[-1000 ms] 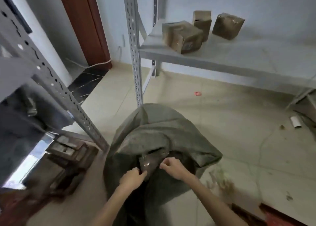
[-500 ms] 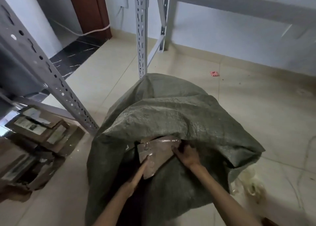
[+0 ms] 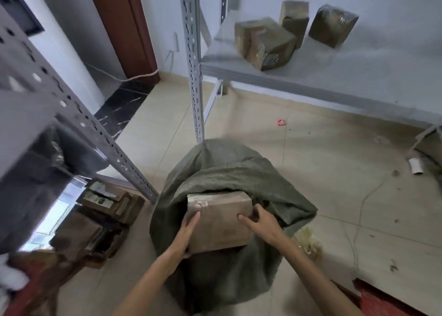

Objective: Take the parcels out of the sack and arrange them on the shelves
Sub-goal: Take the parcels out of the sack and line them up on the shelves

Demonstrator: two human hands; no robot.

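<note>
So compared with half a second back, the brown parcel (image 3: 218, 221) has been lifted mostly clear of the sack (image 3: 222, 172); before, only a corner of it could be seen poking out of the opening, and now nearly the whole taped box is shown at lower centre of the frame. The view has also been tilted back up, so the shelf (image 3: 358, 71) in the upper right is seen again with its boxes.

The parcel is held from both sides. The left hand (image 3: 184, 234) is pressed flat against its left edge with the thumb on top, and the right hand (image 3: 262, 222) is laid on its right end, fingers curled round the far corner. Both grips are closed on the box.

Around it: three parcels (image 3: 264, 43) are already sat on the shelf, upper right, close together. A slotted upright post (image 3: 192, 59) is planted just behind the sack, right between it and the shelf. A second grey rack leg (image 3: 100, 134) is slanted across the left of the frame, with a heap of flat cardboard parcels (image 3: 105, 217) on the floor under it, lower left. A little pink scrap (image 3: 281, 122) and a white roll (image 3: 415, 166) are left on the tiles at the right.
</note>
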